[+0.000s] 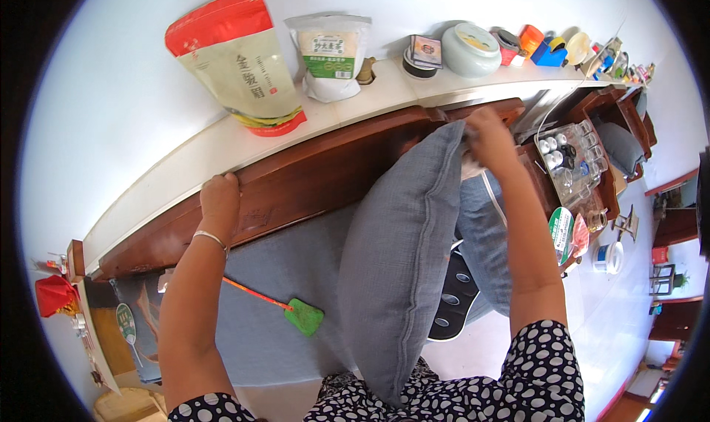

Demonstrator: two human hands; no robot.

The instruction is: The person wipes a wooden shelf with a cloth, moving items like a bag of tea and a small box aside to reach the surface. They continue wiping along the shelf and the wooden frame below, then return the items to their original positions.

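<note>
A plump grey cushion [403,252] stands on edge in front of me, its lower tip close to my dotted clothing. My right hand [488,139] is closed at its upper corner; the fingertips are partly hidden and a little blurred. With fingers curled over the top edge, my left hand [220,194] grips the dark wooden backrest [318,167] of a bench. Below my left forearm, a green fly swatter [304,317] with an orange handle lies on the grey seat pad [259,341]. Another blue-grey cushion [484,237] is partly seen behind my right arm.
Along the white ledge [344,111] stand a red-and-beige pouch [240,67], a smaller clear-and-green bag [330,56] and a pale round jar [470,50]. A tray of cups and glasses [569,159] is at right. A black panel with oval holes [452,296] lies beside the cushion.
</note>
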